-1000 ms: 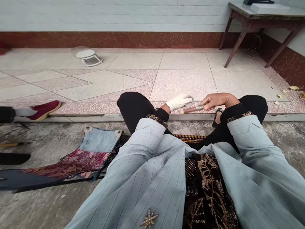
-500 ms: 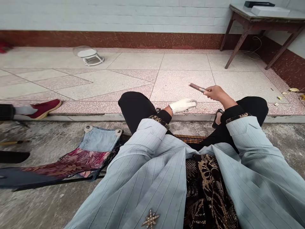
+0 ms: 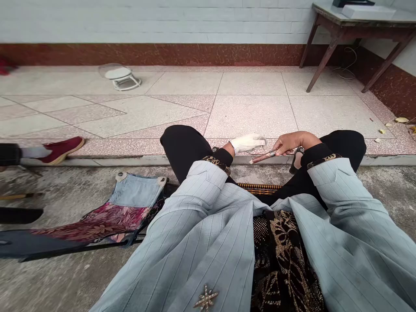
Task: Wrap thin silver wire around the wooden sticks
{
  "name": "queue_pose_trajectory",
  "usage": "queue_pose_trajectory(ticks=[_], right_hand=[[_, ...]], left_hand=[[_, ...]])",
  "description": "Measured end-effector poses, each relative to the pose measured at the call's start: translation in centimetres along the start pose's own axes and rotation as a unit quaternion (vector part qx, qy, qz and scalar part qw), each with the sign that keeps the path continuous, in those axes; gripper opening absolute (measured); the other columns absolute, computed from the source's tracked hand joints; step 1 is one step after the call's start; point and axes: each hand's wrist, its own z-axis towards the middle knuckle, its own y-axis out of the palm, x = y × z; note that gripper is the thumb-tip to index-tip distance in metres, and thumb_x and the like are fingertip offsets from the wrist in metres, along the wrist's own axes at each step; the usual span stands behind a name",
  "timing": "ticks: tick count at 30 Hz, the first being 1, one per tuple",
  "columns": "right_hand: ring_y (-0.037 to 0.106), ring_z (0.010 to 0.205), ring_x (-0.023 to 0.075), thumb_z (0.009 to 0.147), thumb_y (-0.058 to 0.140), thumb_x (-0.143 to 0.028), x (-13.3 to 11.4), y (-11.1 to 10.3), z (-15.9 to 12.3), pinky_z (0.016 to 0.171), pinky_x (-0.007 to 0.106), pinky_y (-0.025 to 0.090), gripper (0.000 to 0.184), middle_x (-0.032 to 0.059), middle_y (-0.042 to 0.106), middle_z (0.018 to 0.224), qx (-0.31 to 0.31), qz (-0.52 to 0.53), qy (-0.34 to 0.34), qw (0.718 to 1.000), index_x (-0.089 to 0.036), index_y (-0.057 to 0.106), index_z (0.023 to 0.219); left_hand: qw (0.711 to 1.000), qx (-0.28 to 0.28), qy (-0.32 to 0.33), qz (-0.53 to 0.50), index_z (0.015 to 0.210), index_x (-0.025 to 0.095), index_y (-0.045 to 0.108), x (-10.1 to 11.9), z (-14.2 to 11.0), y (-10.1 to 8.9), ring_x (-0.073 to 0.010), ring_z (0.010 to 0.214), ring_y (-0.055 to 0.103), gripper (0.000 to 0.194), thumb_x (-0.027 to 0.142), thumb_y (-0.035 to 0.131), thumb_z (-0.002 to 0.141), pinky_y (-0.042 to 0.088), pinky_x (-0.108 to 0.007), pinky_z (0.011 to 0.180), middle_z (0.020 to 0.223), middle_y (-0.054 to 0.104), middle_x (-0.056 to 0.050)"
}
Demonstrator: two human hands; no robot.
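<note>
My left hand point(image 3: 248, 142) wears a white knitted glove and is closed over the step's edge, between my knees. What its fingers hold is hidden; a thin dark line shows beneath them. My bare right hand point(image 3: 289, 143) is closed around a wooden-handled tool point(image 3: 264, 157), a brown stick with a silvery band near my fingers. The stick's pale end points left and down, just below the gloved hand. Whether it touches anything there I cannot tell. The tool's other end is hidden by my right hand.
A low seat with woven yellow-and-black edging point(image 3: 260, 189) shows beneath me. To the left stand a fabric folding chair point(image 3: 113, 216) and another person's red shoe point(image 3: 63, 150). A white stool point(image 3: 121, 78) and a wooden table point(image 3: 344, 28) stand farther back. A raised step edge point(image 3: 130, 161) crosses ahead.
My right hand has come down and slightly left with the tool. Its handle end has swung from pointing up-left to down-left, below the glove. My left hand has barely moved.
</note>
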Motion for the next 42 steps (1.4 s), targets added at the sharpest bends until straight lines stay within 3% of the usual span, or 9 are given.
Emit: queue_pose_trajectory(ticks=[3,6,9,18,23,29,36,39,42], right_hand=[[0.044,0.053,0.0079,0.078,0.075,-0.042,-0.4,-0.3,-1.6,0.053,0.023,0.033,0.027,-0.0027,0.058,0.063,0.092,0.115,-0.103,0.984,-0.017,0.073,0.087],[0.041,0.052,0.0068,0.082,0.073,-0.041,-0.6,-0.6,-2.5,0.050,0.022,0.032,0.026,-0.0023,0.055,0.064,0.292,0.264,-0.161,0.905,-0.016,0.069,0.088],[0.042,0.050,0.0069,0.084,0.073,-0.038,-0.6,-0.9,-2.2,0.046,0.022,0.031,0.025,-0.0019,0.053,0.062,0.383,0.351,-0.150,0.841,-0.015,0.066,0.092],[0.045,0.049,0.0092,0.086,0.070,-0.028,1.3,-1.8,0.4,0.046,0.026,0.034,0.016,0.0025,0.057,0.061,0.482,0.176,0.007,0.858,-0.012,0.070,0.088],[0.057,0.072,0.0191,0.086,0.067,-0.039,1.6,-1.8,1.1,0.060,0.031,0.037,0.030,0.0103,0.068,0.081,0.471,-0.110,0.132,0.865,-0.016,0.077,0.102],[0.059,0.072,0.0193,0.085,0.065,-0.034,1.2,-1.3,1.1,0.062,0.032,0.039,0.025,0.0103,0.070,0.085,0.254,-0.192,0.199,0.927,-0.015,0.077,0.097],[0.044,0.053,0.0093,0.081,0.071,-0.038,0.5,-0.2,0.2,0.055,0.025,0.035,0.024,-0.0025,0.054,0.058,-0.018,-0.008,-0.002,1.000,-0.015,0.071,0.082],[0.044,0.055,0.0075,0.081,0.074,-0.042,-0.1,-0.5,-1.3,0.053,0.023,0.033,0.029,-0.0017,0.057,0.066,0.088,0.117,-0.103,0.984,-0.014,0.070,0.091],[0.041,0.052,0.0069,0.087,0.070,-0.041,-0.5,-1.0,-2.3,0.048,0.021,0.031,0.028,-0.0017,0.054,0.064,0.276,0.282,-0.131,0.909,-0.014,0.066,0.092]], left_hand=[[0.996,-0.044,0.023,-0.075,0.086,0.016,0.064,-0.5,0.2,0.0,-0.0076,0.049,0.037,0.019,0.034,0.059,0.088,0.031,-0.018,0.049,0.058,0.043,0.005],[0.982,-0.064,0.053,-0.172,0.091,0.017,0.059,-1.3,0.6,0.3,-0.0069,0.047,0.028,0.024,0.038,0.048,0.096,0.028,-0.018,0.046,0.058,0.034,0.007],[0.975,-0.076,0.067,-0.199,0.090,0.016,0.056,-1.9,0.9,0.8,-0.0063,0.046,0.025,0.023,0.037,0.048,0.097,0.025,-0.018,0.044,0.057,0.031,0.008],[0.978,-0.122,0.034,-0.167,0.091,0.018,0.055,-1.5,0.9,1.2,-0.0063,0.044,0.022,0.028,0.045,0.050,0.095,0.024,-0.019,0.043,0.054,0.029,0.009],[0.991,-0.097,0.047,-0.084,0.091,0.017,0.056,-1.4,1.0,1.1,-0.0065,0.045,0.025,0.027,0.043,0.048,0.095,0.022,-0.020,0.044,0.056,0.031,0.007],[0.990,-0.026,0.069,0.121,0.091,0.016,0.063,-0.9,0.9,-0.3,-0.0090,0.054,0.039,0.032,0.041,0.043,0.093,0.030,-0.023,0.054,0.063,0.046,0.003],[0.980,0.010,0.073,0.185,0.098,0.014,0.065,-1.5,1.4,-0.9,-0.0144,0.077,0.054,0.032,0.039,0.048,0.090,0.041,-0.025,0.069,0.086,0.063,-0.005],[0.996,-0.022,0.059,0.069,0.099,0.016,0.061,-1.8,1.3,-0.7,-0.0096,0.055,0.042,0.029,0.040,0.047,0.093,0.033,-0.022,0.053,0.065,0.049,0.001],[0.996,-0.040,0.057,-0.064,0.098,0.018,0.056,-1.8,1.0,-0.2,-0.0075,0.044,0.029,0.027,0.040,0.042,0.097,0.025,-0.021,0.045,0.055,0.033,0.007]])
